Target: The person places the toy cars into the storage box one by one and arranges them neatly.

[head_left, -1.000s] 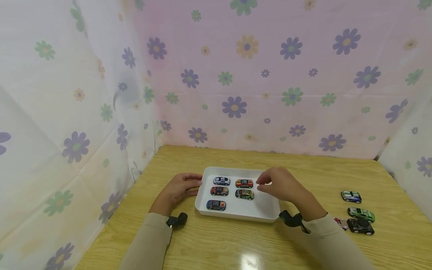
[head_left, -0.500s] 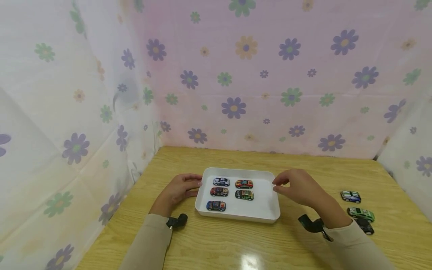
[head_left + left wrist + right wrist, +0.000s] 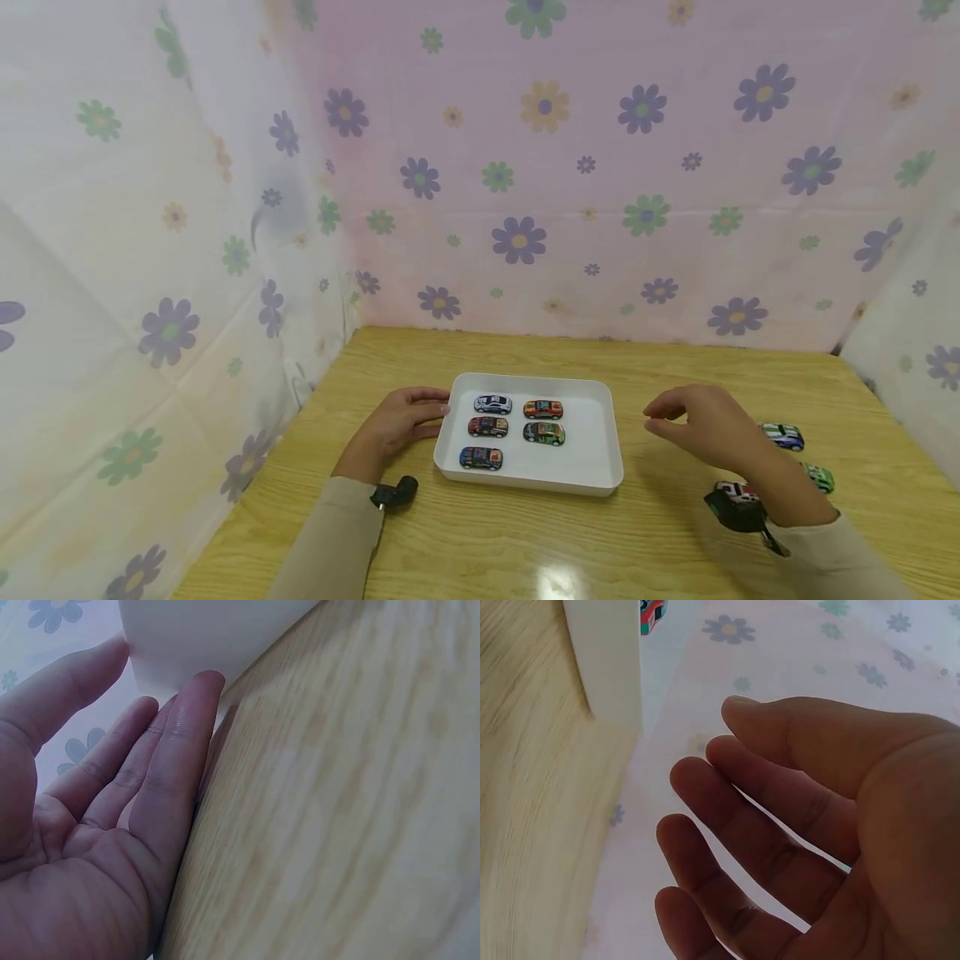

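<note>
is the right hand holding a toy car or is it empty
Empty. The right hand hovers over the table beside the white tray, fingers relaxed with nothing between them in the wrist view.

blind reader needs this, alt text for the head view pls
A white tray holding five toy cars sits on a wooden table, with the left hand resting against its left edge. The right hand hovers empty to the tray's right, near more toy cars on the table. Flowered sheets hang behind.

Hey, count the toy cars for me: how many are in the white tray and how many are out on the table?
Toy cars in the white plastic tray: 5
Toy cars visible on the wooden table: 3, partly hidden by the right hand
Total: 8
</note>
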Demonstrator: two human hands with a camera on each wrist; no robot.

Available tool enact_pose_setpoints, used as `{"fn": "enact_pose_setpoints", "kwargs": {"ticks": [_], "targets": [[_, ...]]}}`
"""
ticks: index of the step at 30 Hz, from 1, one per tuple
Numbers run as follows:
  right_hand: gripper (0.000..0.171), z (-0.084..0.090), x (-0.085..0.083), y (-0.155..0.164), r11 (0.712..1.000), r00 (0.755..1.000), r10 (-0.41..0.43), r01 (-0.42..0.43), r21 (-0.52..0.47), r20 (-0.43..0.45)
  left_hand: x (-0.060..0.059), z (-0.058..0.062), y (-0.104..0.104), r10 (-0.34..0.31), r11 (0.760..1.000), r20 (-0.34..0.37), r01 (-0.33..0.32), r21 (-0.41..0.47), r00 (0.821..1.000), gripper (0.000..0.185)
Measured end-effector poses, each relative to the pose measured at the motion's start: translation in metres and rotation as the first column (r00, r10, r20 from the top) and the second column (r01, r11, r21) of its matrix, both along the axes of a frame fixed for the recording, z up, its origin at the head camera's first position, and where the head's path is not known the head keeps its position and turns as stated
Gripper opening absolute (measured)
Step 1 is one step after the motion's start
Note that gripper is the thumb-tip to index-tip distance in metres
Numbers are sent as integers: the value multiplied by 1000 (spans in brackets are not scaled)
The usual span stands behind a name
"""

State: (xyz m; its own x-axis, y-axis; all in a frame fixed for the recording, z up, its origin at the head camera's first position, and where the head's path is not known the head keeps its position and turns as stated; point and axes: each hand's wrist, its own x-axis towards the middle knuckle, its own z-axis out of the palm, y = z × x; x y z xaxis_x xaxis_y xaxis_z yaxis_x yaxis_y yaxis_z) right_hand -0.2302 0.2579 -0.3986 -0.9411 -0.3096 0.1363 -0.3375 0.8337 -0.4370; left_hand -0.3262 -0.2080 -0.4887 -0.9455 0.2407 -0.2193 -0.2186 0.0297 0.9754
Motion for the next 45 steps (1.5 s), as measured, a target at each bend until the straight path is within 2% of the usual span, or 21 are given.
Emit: {"fn": "enact_pose_setpoints", "kwargs": {"ticks": [9, 13, 16, 23, 27, 38, 45], "targets": [[17, 1, 6, 33, 999, 999, 3, -5, -52, -42, -1, -1, -2, -12, 1000, -1, 12, 1, 1000, 46], [20, -2, 7, 48, 997, 1000, 2, -4, -72, -26, -2, 0, -3, -11, 1000, 7, 11, 5, 1000, 46], [21, -5, 10, 57, 998, 1000, 19, -19, -60, -4, -2, 0, -4, -4, 1000, 14, 4, 2, 1000, 45], [21, -16, 20, 80, 989, 989, 144, -143, -36, 17, 1, 1, -5, -6, 1000, 10, 6, -3, 1000, 43], [22, -21, 24, 92, 982, 982, 186, -184, -44, 35, 2, 1, -4, -1, 1000, 8, 1, 1, 1000, 44], [32, -41, 33, 118, 979, 978, 200, -197, -45, 66, 2, 1, -1, -12, 1000, 11, 12, 9, 1000, 44], [31, -47, 36, 124, 977, 975, 215, -213, -29, 56, 3, 4, -1, -11, 1000, 20, 11, -2, 1000, 45]]}}
